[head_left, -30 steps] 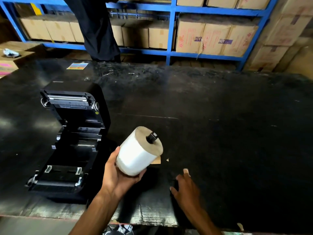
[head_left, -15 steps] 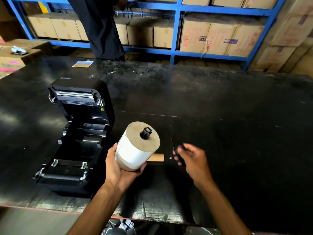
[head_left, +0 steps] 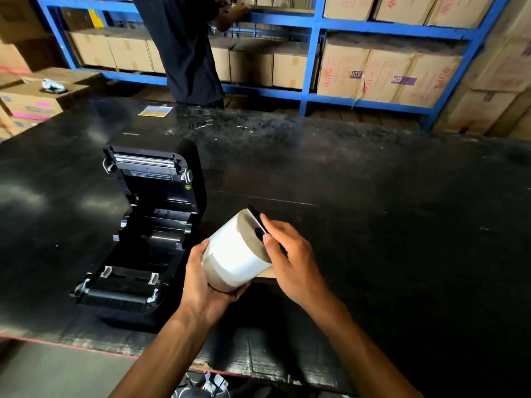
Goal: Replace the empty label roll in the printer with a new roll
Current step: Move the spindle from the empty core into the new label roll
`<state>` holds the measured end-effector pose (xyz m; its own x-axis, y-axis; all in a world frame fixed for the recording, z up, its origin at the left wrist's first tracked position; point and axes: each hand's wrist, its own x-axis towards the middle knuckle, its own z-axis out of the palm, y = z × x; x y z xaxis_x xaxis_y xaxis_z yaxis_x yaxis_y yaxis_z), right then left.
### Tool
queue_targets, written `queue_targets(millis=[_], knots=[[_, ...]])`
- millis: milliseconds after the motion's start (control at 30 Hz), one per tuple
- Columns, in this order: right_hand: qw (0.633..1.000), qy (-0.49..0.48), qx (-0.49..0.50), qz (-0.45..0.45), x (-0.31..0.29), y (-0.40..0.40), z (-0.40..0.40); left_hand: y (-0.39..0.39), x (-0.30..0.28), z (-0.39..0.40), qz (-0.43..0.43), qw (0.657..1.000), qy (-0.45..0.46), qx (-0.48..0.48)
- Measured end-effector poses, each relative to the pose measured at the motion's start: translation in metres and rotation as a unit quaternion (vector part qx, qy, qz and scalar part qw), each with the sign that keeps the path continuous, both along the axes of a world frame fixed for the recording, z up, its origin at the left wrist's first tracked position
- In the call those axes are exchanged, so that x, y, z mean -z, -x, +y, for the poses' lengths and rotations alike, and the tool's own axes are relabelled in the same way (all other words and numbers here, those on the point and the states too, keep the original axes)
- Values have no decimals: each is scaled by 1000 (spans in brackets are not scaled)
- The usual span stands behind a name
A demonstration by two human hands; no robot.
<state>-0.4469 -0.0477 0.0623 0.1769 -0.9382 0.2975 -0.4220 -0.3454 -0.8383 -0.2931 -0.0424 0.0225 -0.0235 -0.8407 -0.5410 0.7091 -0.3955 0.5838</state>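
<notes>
A full white label roll is held above the black table, tilted, its brown end face turned to the right. My left hand cups it from below and the left. My right hand presses a flat black end plate against that end face, over the black spindle. The black label printer stands open to the left, lid raised, its roll bay holding nothing. A brown cardboard core lies on the table, mostly hidden behind the roll and my right hand.
The black table stretches right and back; its front edge runs near my forearms. A colourful sticker sheet lies at the back. A person in dark clothes stands at blue shelves of cardboard boxes. More boxes are stacked at left.
My right hand rose from the table with a black plate and brought it against the roll's end. My left hand tilted the roll to the right.
</notes>
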Motion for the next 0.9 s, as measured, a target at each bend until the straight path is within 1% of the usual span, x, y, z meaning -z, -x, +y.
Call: queue_targets(millis=[67,133,233,267,300,367,400,500,700,733,800,900], knots=[[1000,15,3,3,3,0,1,-1,0,0,-4,1000,-2,-3],[999,25,10,-33,5,3,0,-2,0,1,-9,1000,3,2],[996,-5,9,-94,5,9,-4,-3,-3,1,-11,1000,16,18],[995,-11,12,-100,5,10,-4,-3,-3,1,-12,1000,19,21],[995,1,19,-93,6,10,-4,-3,-3,0,-12,999,21,23],[997,48,35,-49,9,9,-4,-2,-5,0,-16,999,27,21],[997,57,42,-35,10,9,-3,-2,-6,-1,-20,999,35,20],[997,39,54,-34,10,7,0,-1,-10,-3,-50,997,62,3],[999,-31,14,-31,5,-3,-8,8,-27,-17,-138,987,73,-24],[997,-52,16,-55,4,-5,-11,11,-32,-20,-158,984,76,-21],[986,-92,31,-133,6,-5,-18,18,-42,-27,-202,976,83,-10],[953,-149,89,-250,11,-4,-31,29,-50,-41,-288,951,107,-2]])
